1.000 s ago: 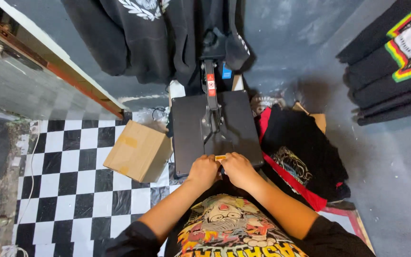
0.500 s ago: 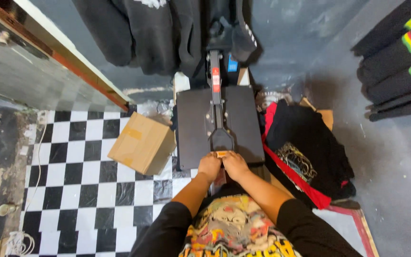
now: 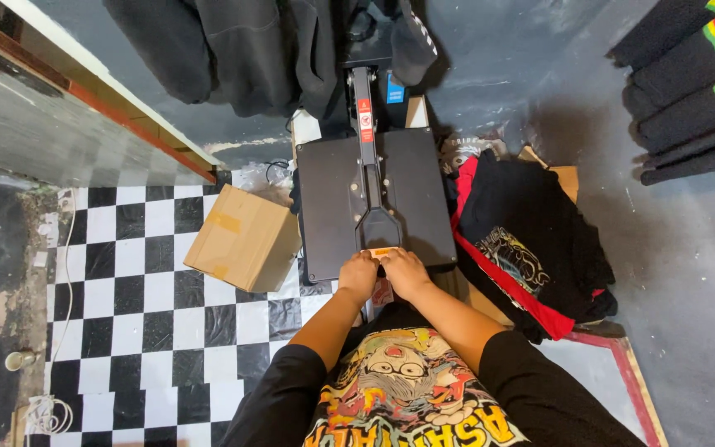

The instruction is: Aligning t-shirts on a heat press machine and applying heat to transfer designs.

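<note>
A black heat press [image 3: 333, 199] stands in front of me with its flat top plate shut down. A long lever arm [image 3: 367, 165] runs along its middle toward me and ends in a handle with an orange tip [image 3: 383, 252]. My left hand [image 3: 358, 275] and my right hand [image 3: 404, 272] sit side by side at the near end of that handle, both closed around it. I cannot see whatever lies under the plate.
A brown cardboard box [image 3: 244, 238] lies on the black-and-white checkered floor [image 3: 142, 298] left of the press. A heap of black and red shirts [image 3: 523, 240] is on the right. Dark garments [image 3: 233, 50] hang behind; folded shirts [image 3: 688, 91] are stacked at top right.
Both hands stay on the handle, which has come slightly nearer to me. The view has shifted a little.
</note>
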